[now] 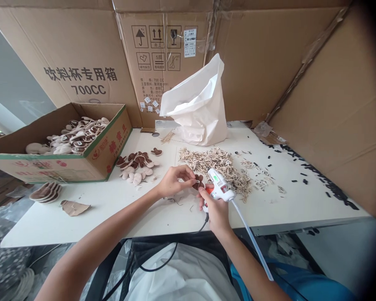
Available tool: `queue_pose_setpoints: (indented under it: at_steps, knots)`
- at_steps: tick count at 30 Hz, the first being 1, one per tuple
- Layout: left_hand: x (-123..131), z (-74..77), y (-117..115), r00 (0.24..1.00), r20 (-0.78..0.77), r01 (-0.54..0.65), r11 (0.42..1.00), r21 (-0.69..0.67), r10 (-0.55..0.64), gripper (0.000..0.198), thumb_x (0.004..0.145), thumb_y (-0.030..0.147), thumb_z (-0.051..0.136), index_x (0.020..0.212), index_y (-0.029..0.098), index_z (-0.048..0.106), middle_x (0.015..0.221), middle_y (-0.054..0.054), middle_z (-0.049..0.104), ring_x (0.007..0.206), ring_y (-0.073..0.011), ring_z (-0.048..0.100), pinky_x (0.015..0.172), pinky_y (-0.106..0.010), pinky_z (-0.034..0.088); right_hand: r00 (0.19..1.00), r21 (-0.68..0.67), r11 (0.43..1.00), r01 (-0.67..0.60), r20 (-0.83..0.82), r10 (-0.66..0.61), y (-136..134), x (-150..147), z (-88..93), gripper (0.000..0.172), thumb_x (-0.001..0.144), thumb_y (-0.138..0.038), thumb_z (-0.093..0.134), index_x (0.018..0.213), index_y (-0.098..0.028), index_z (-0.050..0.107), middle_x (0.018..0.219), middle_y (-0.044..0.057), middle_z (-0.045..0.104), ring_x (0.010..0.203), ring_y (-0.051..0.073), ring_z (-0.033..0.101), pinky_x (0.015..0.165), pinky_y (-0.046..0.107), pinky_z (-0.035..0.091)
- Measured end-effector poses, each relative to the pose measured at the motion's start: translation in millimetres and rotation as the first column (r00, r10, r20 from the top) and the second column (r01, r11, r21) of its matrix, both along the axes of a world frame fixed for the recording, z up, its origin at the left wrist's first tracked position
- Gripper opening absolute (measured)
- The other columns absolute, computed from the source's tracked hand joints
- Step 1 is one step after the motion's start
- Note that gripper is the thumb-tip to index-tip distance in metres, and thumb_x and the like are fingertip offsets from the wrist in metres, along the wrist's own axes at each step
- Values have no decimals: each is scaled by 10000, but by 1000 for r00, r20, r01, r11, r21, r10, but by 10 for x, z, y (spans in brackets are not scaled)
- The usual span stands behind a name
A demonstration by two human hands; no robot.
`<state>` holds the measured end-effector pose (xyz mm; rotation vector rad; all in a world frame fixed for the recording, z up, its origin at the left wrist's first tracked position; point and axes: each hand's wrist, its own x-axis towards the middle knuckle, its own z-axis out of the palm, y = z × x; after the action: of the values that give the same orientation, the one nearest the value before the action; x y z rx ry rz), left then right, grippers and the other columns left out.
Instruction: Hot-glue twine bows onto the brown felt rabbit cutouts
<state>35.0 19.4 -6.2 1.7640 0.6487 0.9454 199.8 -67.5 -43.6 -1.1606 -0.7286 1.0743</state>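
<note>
The left hand (174, 181) pinches a small brown felt shape (198, 182) above the front of the worktop (113, 209), its fingers (188, 177) closed together on the piece. The right hand (217, 211) has its fingers (207, 197) wrapped around the grip of a white hot glue gun (221, 186), whose front end sits just beside the shape. A long clear glue stick (252, 238) runs from the back of the gun, and a black cable (188, 234) hangs below it.

Beyond the hands lies a heap of tiny wooden pegs (216, 165), too many to count, with scattered black bits (303, 179) toward the right edge. To the left are a cluster of felt shapes (136, 165), a stack of about four brown pieces (46, 192), and a cardboard box (109, 146) full of cutouts (78, 136). A white paper bag (197, 108) stands at the back edge.
</note>
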Motion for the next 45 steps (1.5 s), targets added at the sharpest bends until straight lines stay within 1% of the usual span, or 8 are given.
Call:
queue_pose_setpoints:
  at_steps: [5, 9, 13, 20, 38, 45]
  knots:
    - [3, -5, 6, 1000, 6, 7, 1000, -16, -6, 206, 914, 302, 759, 971, 122, 676, 879, -79, 753, 751, -136, 727, 742, -265, 600, 1000, -4, 1000, 6, 1, -6, 3, -2, -3, 386, 745, -430, 885, 953, -214, 643, 669, -17, 689, 426, 118, 549, 382, 237, 470]
    - [4, -12, 9, 1000, 1, 4, 999, -36, -4, 199, 913, 292, 758, 973, 123, 672, 886, -79, 750, 748, -131, 723, 731, -256, 592, 1000, 7, 1000, -6, 7, 6, 3, 2, -16, 377, 762, -437, 875, 958, -210, 646, 677, -11, 692, 429, 111, 540, 383, 232, 469]
    - [6, 1, 4, 1000, -4, 0, 998, -56, -1, 201, 905, 288, 764, 967, 119, 675, 898, -88, 753, 752, -135, 725, 715, -250, 586, 1000, 6, 1000, -2, 5, 2, 4, 2, -19, 399, 753, -442, 883, 964, -207, 640, 676, -10, 691, 435, 109, 537, 383, 226, 466]
    - [11, 11, 3, 1000, 11, 7, 996, -90, -6, 185, 898, 264, 769, 954, 115, 674, 891, -85, 745, 755, -135, 725, 706, -240, 580, 1000, 12, 1000, -7, 2, 7, 6, -2, -14, 387, 758, -431, 880, 957, -206, 637, 665, -6, 694, 432, 109, 529, 384, 226, 465]
    - [1, -7, 18, 1000, 12, 19, 995, -98, -18, 192, 893, 266, 773, 963, 113, 679, 916, -91, 742, 771, -140, 718, 729, -256, 578, 1000, 6, 1000, -4, -29, 4, 7, 1, -26, 403, 748, -431, 892, 963, -207, 634, 653, 0, 699, 433, 114, 536, 380, 226, 468]
    - [0, -10, 19, 999, 27, 21, 995, -95, -19, 199, 889, 267, 778, 954, 111, 675, 885, -87, 738, 748, -136, 713, 713, -248, 572, 999, 16, 1000, 2, -41, -1, 6, 3, -36, 422, 744, -442, 897, 974, -206, 633, 651, -1, 700, 421, 113, 537, 374, 223, 460]
